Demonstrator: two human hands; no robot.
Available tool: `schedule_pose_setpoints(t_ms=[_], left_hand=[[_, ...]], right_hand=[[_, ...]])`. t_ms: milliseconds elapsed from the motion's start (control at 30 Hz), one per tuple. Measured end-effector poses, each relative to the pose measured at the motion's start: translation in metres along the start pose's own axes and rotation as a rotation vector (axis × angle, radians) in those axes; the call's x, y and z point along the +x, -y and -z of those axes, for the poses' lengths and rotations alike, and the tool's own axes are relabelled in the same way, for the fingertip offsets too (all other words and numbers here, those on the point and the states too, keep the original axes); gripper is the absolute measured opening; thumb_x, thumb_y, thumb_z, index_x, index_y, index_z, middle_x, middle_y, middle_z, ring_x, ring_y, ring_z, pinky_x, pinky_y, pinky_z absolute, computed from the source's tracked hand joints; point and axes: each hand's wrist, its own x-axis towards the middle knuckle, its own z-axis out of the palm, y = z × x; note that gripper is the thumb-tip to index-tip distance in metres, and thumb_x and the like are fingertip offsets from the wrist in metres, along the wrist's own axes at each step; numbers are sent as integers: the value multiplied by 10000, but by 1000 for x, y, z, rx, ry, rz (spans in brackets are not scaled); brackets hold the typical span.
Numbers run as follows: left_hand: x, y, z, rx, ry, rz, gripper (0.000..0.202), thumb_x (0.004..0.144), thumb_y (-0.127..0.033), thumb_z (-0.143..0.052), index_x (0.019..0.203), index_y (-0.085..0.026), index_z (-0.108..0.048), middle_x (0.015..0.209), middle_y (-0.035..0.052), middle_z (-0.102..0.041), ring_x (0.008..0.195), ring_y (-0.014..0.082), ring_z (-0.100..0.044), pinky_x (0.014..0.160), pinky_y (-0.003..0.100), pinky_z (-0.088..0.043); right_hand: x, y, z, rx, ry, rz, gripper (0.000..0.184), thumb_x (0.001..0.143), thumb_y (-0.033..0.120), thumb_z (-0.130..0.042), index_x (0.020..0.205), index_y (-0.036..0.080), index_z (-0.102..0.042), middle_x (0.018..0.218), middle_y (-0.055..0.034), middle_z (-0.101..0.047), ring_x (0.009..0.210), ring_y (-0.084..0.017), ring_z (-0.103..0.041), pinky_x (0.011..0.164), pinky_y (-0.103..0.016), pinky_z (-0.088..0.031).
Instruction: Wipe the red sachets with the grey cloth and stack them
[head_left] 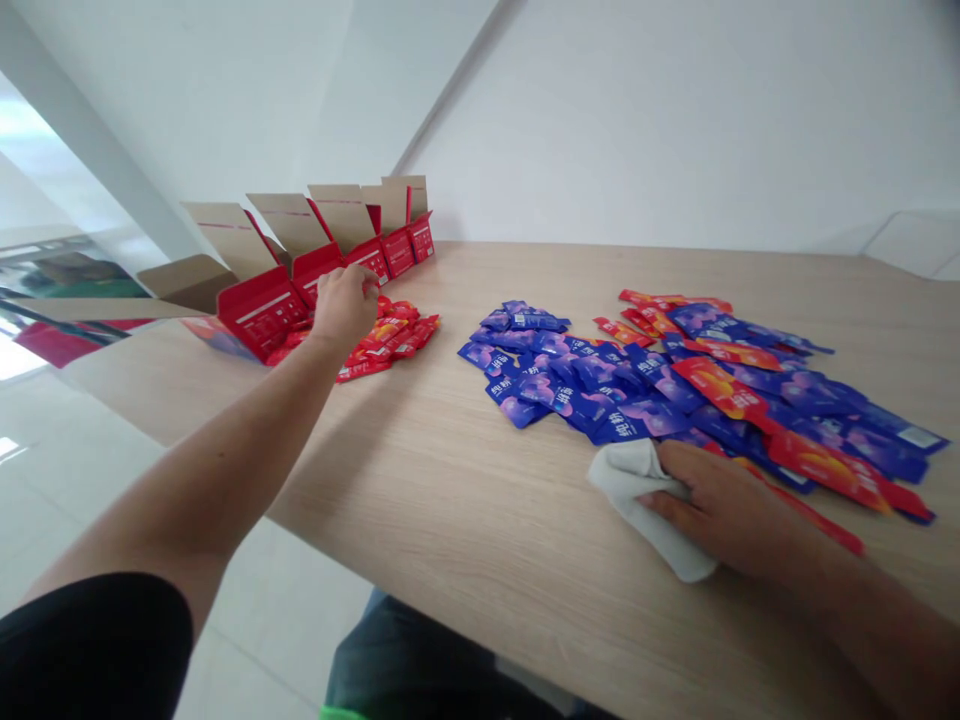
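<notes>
Head cam: L hand (345, 308) over red sachets (386, 345), fingers curled together, any grip can't tell; open red boxes (259, 310) just behind. R hand (724, 510) pressing white cloth (649, 500), fingers slightly apart, cloth touching blue sachets (600, 385) on wood table (450, 500).

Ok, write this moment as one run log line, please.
left hand: near red sachets | right hand: on white cloth, beside blue sachets
</notes>
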Motion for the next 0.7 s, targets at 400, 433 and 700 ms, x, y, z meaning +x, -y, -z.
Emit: schedule_pose_setpoints(t_ms=[400,433,700], left_hand=[[-121,-181,-3,-518,513,-419,170,924,-298,-617,1028,-213,-721,1033,61,-763,918,238,-682,865,350,-522],[-131,-197,-4,-572,568,-471,164,930,-300,-611,1015,-217,-723,1036,58,-767,934,236,-688,853,343,-520],[-177,-302,-23,-574,673,-860,182,941,-176,-558,1051,-181,-702,1008,101,-742,957,260,-679,875,387,-520]], right_hand=[[4,15,17,352,-229,115,400,934,459,-695,1211,172,-724,1128,-108,-779,983,-274,-720,852,-391,-565],[5,9,21,442,-314,67,442,941,491,-686,1257,183,-712,1124,-92,-784,956,-263,-726,815,-376,-573],[22,-59,49,793,-828,-151,540,907,665,-699,1211,220,-715,1020,-37,-784,805,-211,-694,681,-313,-561]])
